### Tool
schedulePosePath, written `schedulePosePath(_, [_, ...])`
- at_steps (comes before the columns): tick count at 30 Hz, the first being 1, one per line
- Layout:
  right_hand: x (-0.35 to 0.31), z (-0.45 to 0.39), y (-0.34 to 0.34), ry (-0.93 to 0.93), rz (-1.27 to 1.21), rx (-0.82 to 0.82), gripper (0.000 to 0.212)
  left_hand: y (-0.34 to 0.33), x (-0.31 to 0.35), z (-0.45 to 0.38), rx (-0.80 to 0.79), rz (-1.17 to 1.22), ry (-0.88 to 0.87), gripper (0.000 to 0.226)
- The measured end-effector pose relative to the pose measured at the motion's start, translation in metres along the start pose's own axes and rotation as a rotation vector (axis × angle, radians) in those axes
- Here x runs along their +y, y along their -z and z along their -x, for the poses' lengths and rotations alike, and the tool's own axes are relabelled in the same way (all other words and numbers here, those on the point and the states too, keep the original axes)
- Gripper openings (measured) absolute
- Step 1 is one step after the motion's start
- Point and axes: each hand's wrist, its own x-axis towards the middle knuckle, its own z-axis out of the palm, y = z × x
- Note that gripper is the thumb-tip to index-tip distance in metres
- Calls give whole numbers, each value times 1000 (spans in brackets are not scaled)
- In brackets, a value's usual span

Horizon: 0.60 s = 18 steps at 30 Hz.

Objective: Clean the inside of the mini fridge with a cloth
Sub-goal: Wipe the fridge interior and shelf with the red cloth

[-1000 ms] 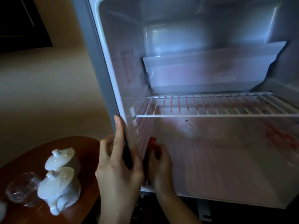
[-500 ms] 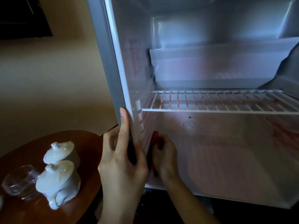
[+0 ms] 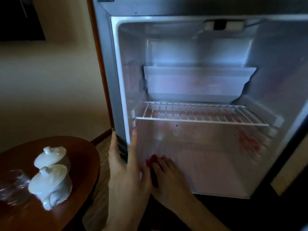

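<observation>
- Change since the earlier frame: the view sits higher and further back, so the fridge ceiling shows. The right hand (image 3: 166,176) and the cloth (image 3: 152,161) sit lower, near the floor of the cabinet rather than up against the left wall rails. The left hand (image 3: 126,170) stays on the front left edge.
- Grip, left hand: fingers are straight and extended. They lie along both faces of the left wall edge of the mini fridge (image 3: 115,80), at 7 o'clock of the opening. It holds nothing else.
- Grip, right hand: fingers are curled over the red cloth, and it presses the cloth into the lower left corner. Only a small part of the cloth shows, at 11 o'clock of the hand.
- Hazard, shelf: the wire shelf (image 3: 200,114) sits at 12 o'clock above the right hand. An upward stroke is likely to strike it and lift it off its side supports.
- Hazard, cabinet shift: hard pressure on the corner may push the fridge back. The left hand braces against this, so releasing it early raises the risk.
- Hazard, table: the two lidded white pots (image 3: 51,174) and the glass (image 3: 13,187) stand on the round table (image 3: 80,164) at 9 o'clock of the left hand. A left elbow swing could topple them.
- Hazard, coverage: the bunched cloth offers little contact area, and smears may remain.
</observation>
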Motion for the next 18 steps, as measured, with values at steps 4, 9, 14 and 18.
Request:
schedulePosePath(4, [36, 26, 14, -102, 156, -2, 48, -15, 3, 25, -110, -90, -235, 52])
schedulePosePath(9, [82, -2, 12, -289, 170, -56, 50, -51, -7, 56, -482, -181, -241, 65])
schedulePosePath(14, [90, -43, 5, -161, 228, -82, 63, -80, -16, 60, -583, -310, -204, 62])
schedulePosePath(18, [88, -24, -4, -248, -82, -20, 48, -98, -25, 59, -507, -314, -153, 39])
